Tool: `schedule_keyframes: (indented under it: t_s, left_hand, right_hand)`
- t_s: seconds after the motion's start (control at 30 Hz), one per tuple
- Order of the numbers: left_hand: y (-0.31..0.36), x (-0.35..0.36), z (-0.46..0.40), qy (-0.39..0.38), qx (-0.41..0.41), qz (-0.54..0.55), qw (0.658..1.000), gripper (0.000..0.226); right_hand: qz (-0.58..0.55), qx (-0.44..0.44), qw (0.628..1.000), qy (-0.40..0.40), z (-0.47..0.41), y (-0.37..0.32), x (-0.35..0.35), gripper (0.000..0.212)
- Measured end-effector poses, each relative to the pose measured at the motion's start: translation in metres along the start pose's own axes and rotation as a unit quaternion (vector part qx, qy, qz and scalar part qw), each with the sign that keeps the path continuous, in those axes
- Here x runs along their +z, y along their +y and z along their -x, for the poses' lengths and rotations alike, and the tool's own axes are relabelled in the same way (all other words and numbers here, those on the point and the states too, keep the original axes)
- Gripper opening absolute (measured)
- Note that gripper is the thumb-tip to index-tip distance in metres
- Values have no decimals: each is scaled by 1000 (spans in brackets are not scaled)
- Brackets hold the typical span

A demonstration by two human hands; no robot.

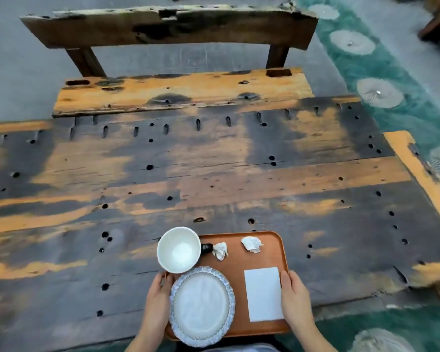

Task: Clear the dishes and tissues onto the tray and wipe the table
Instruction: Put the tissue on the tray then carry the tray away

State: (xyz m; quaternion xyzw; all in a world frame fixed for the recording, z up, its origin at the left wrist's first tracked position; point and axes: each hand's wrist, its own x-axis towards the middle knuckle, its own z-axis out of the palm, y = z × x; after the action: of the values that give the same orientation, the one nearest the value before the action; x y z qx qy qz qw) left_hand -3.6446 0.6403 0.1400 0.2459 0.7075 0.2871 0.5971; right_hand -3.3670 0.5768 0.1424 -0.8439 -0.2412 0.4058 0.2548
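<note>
Two hands, left (155, 298) and right (295, 298), grip the sides of the tray (239, 269) at lower centre; bowl (178, 249), plate (202, 306) and tissues (251, 244) aboard, best lifted level

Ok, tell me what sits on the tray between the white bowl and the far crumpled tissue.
Head view: a small dark object, then another crumpled tissue.

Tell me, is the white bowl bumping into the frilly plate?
Cannot tell. In the head view the white bowl overlaps the frilly plate's far rim on the tray, with no gap showing, but one could sit above the other.
</note>
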Motion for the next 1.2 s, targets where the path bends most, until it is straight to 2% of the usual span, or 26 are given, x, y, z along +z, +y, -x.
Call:
schedule_keyframes:
  t_s: [0.17,0.43,0.6,0.8,0.9,1.2]
  left_hand:
    - [-18,-3,-20,40,-11,-41,998,25]
    - [-41,1,-84,135,19,-121,983,22]
    - [-42,8,-116,177,23,-123,976,25]
    - [-27,16,-138,245,55,-145,957,25]
    - [-17,17,-152,261,66,-127,955,15]
    - [-12,20,-165,265,78,-137,951,17]
  right_hand:
    - [-13,23,1000,13,-18,20,41,35]
    - [9,11,999,37,-69,32,94,33]
    - [23,-33,998,43,-97,14,107,29]
    - [130,-100,985,49,-137,-5,117,17]
    - [144,-120,981,58,-152,-8,122,18]
    - [128,-119,982,75,-158,-13,124,11]
